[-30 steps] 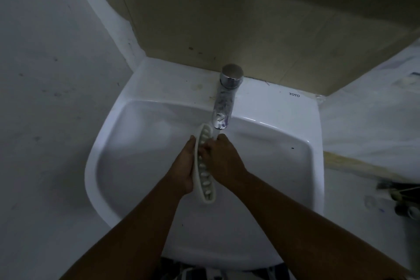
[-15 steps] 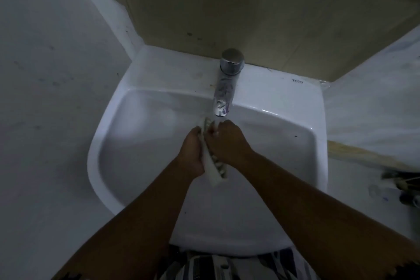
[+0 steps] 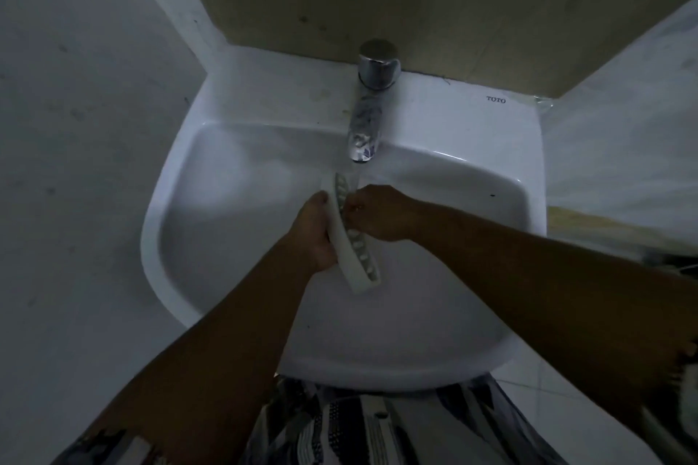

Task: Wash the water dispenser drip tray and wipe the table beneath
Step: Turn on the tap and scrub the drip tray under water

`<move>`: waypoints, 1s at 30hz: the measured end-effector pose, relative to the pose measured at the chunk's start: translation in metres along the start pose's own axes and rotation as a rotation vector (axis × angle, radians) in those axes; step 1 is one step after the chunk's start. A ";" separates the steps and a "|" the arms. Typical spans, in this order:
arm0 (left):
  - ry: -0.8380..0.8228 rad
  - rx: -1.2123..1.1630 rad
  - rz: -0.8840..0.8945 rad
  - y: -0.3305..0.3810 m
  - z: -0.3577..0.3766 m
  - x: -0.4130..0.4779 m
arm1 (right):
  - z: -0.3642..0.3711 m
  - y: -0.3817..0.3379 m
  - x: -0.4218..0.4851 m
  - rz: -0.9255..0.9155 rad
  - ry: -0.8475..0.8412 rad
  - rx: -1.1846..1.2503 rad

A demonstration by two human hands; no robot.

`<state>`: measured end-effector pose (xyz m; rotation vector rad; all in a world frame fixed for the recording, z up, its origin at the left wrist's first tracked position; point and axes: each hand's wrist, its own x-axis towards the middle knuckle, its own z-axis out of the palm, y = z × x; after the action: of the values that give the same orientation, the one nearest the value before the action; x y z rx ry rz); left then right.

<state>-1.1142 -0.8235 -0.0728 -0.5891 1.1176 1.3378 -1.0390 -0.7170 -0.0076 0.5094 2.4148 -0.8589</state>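
Head view, left hand (image 3: 314,234), right hand (image 3: 378,214) gripping drip tray (image 3: 350,260) edges

A dim washroom: white TOTO basin (image 3: 453,117) with chrome tap (image 3: 368,113) fixed against plain walls.

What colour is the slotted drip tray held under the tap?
The drip tray is white, seen best in the head view.

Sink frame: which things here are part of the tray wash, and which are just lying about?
In the job:
drip tray, held on edge under the tap
left hand, gripping it
right hand, fingers on its slotted face
faucet, water running
sink

Lying about:
wooden strip, right of the sink
dark clutter at far right, too blurred to name
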 end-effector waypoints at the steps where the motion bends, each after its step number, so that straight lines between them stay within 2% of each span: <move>1: 0.005 0.005 0.010 0.001 0.003 -0.001 | -0.002 0.001 0.005 0.010 0.021 -0.012; 5: 0.050 0.059 0.040 0.008 0.015 -0.001 | 0.006 0.001 0.010 -0.089 0.238 -0.055; 8: 0.070 0.097 0.031 0.008 0.016 -0.002 | 0.020 0.000 0.011 -0.095 0.408 0.058; 11: 0.093 0.107 0.038 0.002 0.013 0.000 | 0.027 0.000 0.010 0.032 0.394 0.149; 16: 0.116 0.051 0.039 0.002 0.008 0.003 | 0.035 -0.004 0.005 0.052 0.432 0.418; 20: 0.113 -0.015 0.035 0.009 0.011 0.007 | 0.032 -0.008 0.007 0.148 0.344 0.486; 24: 0.180 -0.015 0.124 0.006 0.023 0.003 | 0.040 -0.013 0.006 0.187 0.437 0.475; 28: 0.204 -0.163 0.250 -0.002 0.020 0.001 | 0.041 -0.018 0.000 0.200 0.627 0.650; 30: 0.209 -0.239 0.278 0.000 0.019 0.004 | 0.039 -0.015 -0.002 0.190 0.597 0.548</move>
<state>-1.1090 -0.8056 -0.0688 -0.7829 1.2508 1.6958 -1.0314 -0.7537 -0.0251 1.3414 2.5475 -1.4486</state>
